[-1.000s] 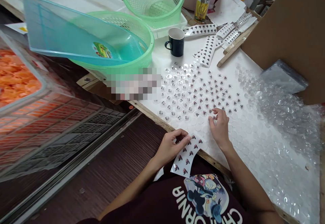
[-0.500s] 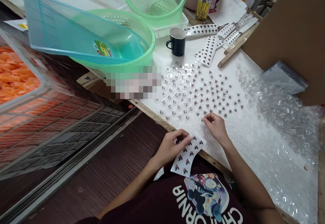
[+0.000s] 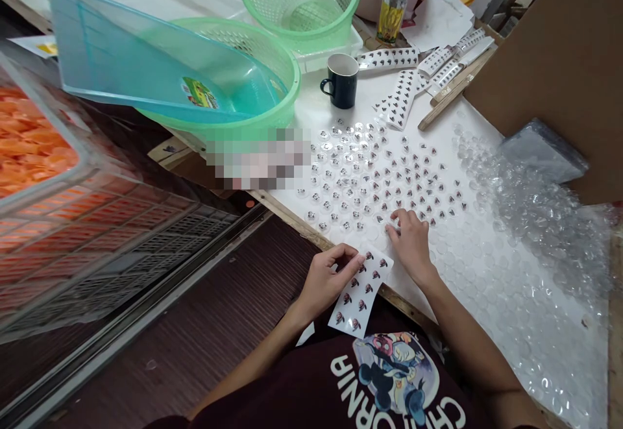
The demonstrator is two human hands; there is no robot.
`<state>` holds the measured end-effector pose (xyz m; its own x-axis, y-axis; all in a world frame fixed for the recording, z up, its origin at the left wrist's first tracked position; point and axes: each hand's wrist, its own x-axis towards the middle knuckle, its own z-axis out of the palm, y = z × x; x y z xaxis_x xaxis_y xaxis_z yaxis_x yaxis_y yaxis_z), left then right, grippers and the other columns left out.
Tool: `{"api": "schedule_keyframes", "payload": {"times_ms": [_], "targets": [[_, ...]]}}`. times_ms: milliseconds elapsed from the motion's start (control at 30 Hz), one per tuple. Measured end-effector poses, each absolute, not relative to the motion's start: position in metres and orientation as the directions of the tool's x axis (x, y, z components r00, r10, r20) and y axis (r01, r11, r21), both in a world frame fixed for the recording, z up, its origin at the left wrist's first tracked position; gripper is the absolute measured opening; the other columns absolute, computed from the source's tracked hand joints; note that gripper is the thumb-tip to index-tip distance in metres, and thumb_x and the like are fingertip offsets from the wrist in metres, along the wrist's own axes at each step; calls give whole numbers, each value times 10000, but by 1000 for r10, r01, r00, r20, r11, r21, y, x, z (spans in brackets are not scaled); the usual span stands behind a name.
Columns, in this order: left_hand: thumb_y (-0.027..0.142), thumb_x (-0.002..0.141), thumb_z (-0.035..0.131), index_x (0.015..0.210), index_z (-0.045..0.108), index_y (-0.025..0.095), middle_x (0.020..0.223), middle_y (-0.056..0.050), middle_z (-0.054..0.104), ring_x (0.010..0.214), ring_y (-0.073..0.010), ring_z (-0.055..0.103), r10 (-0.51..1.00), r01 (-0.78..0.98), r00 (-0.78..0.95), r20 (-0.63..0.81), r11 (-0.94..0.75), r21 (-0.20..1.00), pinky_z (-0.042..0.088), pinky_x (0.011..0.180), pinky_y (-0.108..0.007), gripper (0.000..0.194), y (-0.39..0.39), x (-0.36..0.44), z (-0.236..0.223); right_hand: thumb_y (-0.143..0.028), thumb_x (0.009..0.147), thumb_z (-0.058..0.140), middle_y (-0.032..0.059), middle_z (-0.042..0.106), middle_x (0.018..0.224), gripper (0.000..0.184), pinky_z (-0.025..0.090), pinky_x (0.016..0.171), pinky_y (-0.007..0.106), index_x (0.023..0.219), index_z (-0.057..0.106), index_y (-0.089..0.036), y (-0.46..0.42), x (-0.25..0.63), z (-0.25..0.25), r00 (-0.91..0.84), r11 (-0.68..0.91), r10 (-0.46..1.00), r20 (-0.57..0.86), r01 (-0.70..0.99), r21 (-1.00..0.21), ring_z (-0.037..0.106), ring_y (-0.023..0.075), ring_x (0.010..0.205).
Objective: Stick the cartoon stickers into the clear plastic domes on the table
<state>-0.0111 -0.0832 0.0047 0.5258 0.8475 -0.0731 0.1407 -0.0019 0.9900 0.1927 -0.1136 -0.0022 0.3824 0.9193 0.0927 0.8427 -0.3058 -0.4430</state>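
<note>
The left hand [image 3: 331, 276] grips the sticker sheet [image 3: 368, 291], positioned nearer the wearer than the mug [image 3: 344, 95]. Right hand [image 3: 411, 237]: grip contents cannot be determined. Completed: stickered discs [image 3: 387, 193], nearest the mug. Remaining: bare discs [image 3: 496, 286], mostly farther from it; sheet stickers.

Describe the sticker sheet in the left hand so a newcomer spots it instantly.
Start at the white tabletop and follow its wooden edge to the dark printed shirt. There the left hand pinches a white sticker sheet bearing rows of small pictures, its lower end hanging past that edge. Similar sticker strips lie farther back, near the mug; this sheet is the one held.
</note>
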Motion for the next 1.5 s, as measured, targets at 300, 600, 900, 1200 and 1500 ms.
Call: {"api": "schedule_keyframes", "payload": {"times_ms": [300, 600, 900, 1200, 1500], "targets": [[340, 874, 659, 713, 680, 159, 619, 3, 625, 568, -124, 519, 920, 159, 387, -64, 2, 987, 427, 551, -223, 243, -84, -8, 5, -412, 899, 629, 25, 706, 893, 212, 455, 797, 347, 997, 681, -232, -150, 174, 35, 327, -238, 942, -76, 488, -840, 590, 177, 737], [344, 859, 673, 851, 723, 157, 785, -29, 716, 702, -164, 627, 878, 140, 464, -118, 59, 988, 493, 654, -243, 193, -80, -6, 8, -379, 893, 631, 5, 679, 762, 168, 442, 761, 344, 839, 685, -230, -158, 160, 34, 329, -283, 933, -143, 430, -857, 587, 192, 746], [345, 876, 660, 767, 695, 152, 674, 4, 652, 603, -123, 539, 890, 148, 444, -103, 41, 988, 423, 577, -216, 224, -81, -6, 4, -295, 898, 643, 27, 638, 865, 96, 432, 813, 361, 821, 659, -240, -158, 157, 41, 387, -125, 912, 139, 582, -804, 572, 197, 835], [333, 889, 643, 777, 697, 143, 682, -4, 660, 610, -125, 550, 860, 172, 506, -64, -28, 985, 431, 591, -218, 227, -84, -12, 6, -267, 835, 666, -15, 647, 875, 362, 452, 855, 343, 1165, 518, -248, -138, 151, 41, 333, -183, 938, -93, 251, -951, 605, 173, 839], [321, 888, 642, 782, 701, 145, 713, -15, 690, 652, -134, 596, 829, 213, 543, -134, 18, 977, 459, 617, -210, 213, -88, -42, 1, -260, 807, 676, -28, 647, 799, 364, 459, 807, 327, 1100, 461, -248, -111, 153, 37, 398, -136, 913, -94, 79, -988, 625, 165, 803]]}}
